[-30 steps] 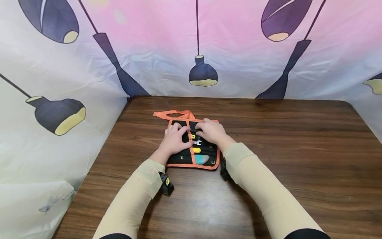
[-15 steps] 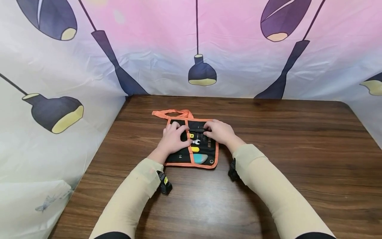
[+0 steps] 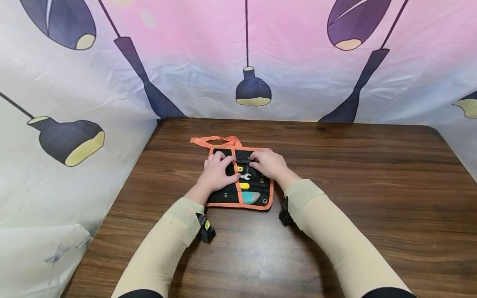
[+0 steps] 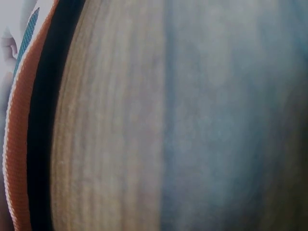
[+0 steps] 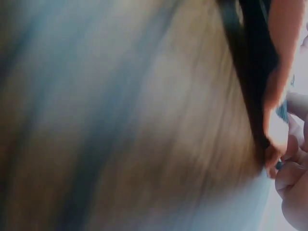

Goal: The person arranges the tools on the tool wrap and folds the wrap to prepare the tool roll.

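Observation:
A black tool pouch [image 3: 266, 182] with orange edging lies open on the table, seen in the head view. My left hand [image 3: 218, 171] rests on its left part, thumb and forefinger spread along the orange pocket edge. At the pouch's upper right, my right hand [image 3: 270, 163] pinches a thin black ribbed rod [image 3: 244, 162] whose left end meets the pocket edge. Below it, a wrench [image 3: 245, 176], a yellow handle [image 3: 244, 186] and a teal-and-grey tool [image 3: 250, 197] stick out of the pockets. The right wrist view shows curled fingers [image 5: 291, 180] by the orange edging.
An orange strap [image 3: 216, 141] lies looped behind the pouch. The brown wooden table [image 3: 354, 178] extends to the right and in front. A printed cloth [image 3: 208, 87] hangs along the table's back and left side.
My right hand first drew back to the right, uncovering the ribbed rod, then moved left again along it toward the pocket edge. The left hand has stayed in place on the pouch.

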Tool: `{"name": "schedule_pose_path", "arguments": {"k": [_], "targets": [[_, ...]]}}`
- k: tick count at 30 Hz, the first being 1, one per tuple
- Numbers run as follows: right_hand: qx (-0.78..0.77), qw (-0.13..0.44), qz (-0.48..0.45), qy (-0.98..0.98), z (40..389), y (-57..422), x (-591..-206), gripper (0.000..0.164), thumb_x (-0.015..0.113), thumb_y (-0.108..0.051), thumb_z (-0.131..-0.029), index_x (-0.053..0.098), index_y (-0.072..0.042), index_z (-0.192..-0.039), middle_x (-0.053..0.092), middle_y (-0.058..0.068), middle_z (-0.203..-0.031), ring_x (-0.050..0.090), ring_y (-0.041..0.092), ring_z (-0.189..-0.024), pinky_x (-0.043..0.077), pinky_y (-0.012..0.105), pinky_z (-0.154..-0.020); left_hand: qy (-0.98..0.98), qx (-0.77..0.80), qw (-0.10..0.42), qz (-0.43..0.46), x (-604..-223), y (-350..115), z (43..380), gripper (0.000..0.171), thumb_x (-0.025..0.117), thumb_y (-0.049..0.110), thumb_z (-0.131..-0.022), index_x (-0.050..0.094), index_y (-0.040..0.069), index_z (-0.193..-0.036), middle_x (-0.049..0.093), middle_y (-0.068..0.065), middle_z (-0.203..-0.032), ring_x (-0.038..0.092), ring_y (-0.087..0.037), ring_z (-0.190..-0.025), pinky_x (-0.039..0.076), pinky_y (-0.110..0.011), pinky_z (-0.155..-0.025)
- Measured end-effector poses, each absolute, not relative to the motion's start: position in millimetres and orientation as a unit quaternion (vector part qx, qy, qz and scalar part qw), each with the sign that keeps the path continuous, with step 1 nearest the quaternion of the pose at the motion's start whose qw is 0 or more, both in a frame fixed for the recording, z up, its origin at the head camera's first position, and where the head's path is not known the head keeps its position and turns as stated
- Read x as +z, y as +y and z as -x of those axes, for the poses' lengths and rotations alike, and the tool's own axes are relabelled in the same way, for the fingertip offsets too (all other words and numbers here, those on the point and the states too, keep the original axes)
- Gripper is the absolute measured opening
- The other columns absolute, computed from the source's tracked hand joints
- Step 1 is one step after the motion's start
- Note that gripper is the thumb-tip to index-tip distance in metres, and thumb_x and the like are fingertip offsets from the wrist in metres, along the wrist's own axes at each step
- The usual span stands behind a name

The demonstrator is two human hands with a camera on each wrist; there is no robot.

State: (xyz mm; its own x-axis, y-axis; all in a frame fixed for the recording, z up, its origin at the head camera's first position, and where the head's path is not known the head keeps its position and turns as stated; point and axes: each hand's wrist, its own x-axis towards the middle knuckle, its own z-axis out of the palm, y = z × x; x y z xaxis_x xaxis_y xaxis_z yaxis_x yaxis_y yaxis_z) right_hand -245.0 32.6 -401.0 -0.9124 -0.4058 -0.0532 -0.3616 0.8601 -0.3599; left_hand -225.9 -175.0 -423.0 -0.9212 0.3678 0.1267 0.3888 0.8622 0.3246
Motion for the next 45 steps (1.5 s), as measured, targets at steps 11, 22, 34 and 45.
{"name": "schedule_pose_path", "arguments": {"k": [11, 22, 34, 45], "targets": [[-0.205, 0.075, 0.177, 0.960, 246.3, 19.9, -403.7, 0.026, 0.058, -0.035, -0.093, 0.065, -0.021, -0.114, 0.061, -0.001, -0.100, 0.056, 0.016, -0.087, 0.045, 0.041, -0.075, -0.962, -0.189, 0.031, 0.193, -422.2, -175.1, 224.2, 0.056, 0.065, 0.047, -0.079, 0.055, 0.020, -0.127, 0.042, -0.008, -0.107, 0.034, -0.027, -0.095, 0.028, -0.045, -0.082], [-0.211, 0.069, 0.177, 0.959, 246.4, 17.8, -404.5, 0.026, 0.057, -0.034, -0.093, 0.064, -0.021, -0.115, 0.061, 0.001, -0.104, 0.056, 0.017, -0.090, 0.046, 0.042, -0.075, -0.961, -0.184, 0.043, 0.201, -422.4, -174.3, 223.0, 0.059, 0.064, 0.049, -0.079, 0.056, 0.017, -0.128, 0.044, -0.008, -0.115, 0.036, -0.027, -0.101, 0.029, -0.048, -0.086], [-0.233, 0.066, 0.175, 0.954, 252.1, 5.9, -405.5, 0.024, 0.057, -0.030, -0.094, 0.066, -0.019, -0.114, 0.061, -0.001, -0.094, 0.056, 0.016, -0.081, 0.045, 0.037, -0.074, -0.960, -0.171, 0.035, 0.220, -422.4, -173.5, 225.5, 0.060, 0.061, 0.051, -0.080, 0.054, 0.016, -0.128, 0.045, -0.006, -0.132, 0.032, -0.031, -0.122, 0.022, -0.056, -0.096], [-0.265, 0.077, 0.160, 0.948, 253.9, -7.8, -407.5, 0.021, 0.056, -0.030, -0.094, 0.065, -0.021, -0.111, 0.059, -0.001, -0.097, 0.055, 0.016, -0.082, 0.043, 0.037, -0.073, -0.966, -0.147, 0.019, 0.210, -421.7, -176.5, 224.6, 0.067, 0.058, 0.057, -0.080, 0.049, 0.017, -0.133, 0.042, -0.005, -0.136, 0.031, -0.029, -0.127, 0.020, -0.055, -0.099]]}}
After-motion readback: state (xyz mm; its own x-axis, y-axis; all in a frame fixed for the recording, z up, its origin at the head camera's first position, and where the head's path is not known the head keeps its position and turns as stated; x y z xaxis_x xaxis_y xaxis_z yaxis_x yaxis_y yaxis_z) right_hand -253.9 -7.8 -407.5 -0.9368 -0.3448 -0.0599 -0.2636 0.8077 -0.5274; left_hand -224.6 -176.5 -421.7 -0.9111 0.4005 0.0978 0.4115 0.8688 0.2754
